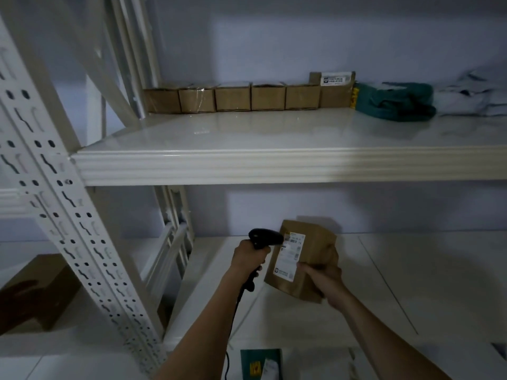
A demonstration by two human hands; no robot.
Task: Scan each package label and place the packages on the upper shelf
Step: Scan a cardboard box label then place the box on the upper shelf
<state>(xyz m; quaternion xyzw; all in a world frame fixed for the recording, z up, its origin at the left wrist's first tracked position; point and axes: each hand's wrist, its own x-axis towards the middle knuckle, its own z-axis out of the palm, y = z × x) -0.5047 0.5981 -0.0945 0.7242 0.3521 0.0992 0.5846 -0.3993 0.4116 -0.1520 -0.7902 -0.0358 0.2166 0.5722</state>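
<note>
The left hand [248, 257], arm reaching up from the lower edge, has its fingers curled tight round the grip of a black barcode scanner [262, 239], whose head points right and nearly touches the label [289, 255] on the package [304, 261]. The right hand [325, 278] grips that brown cardboard package from below and behind, holding it tilted above the lower shelf [384, 283], label side turned toward the scanner. The label is white with small dark print, too fine to read. A perforated white upright [55, 187] stands at far left. On the upper shelf [247, 138], along the wall, sits a row of brown boxes [233, 97], then a dark green bag [395, 101] and pale mailers [472, 97]. The room is dim
</note>
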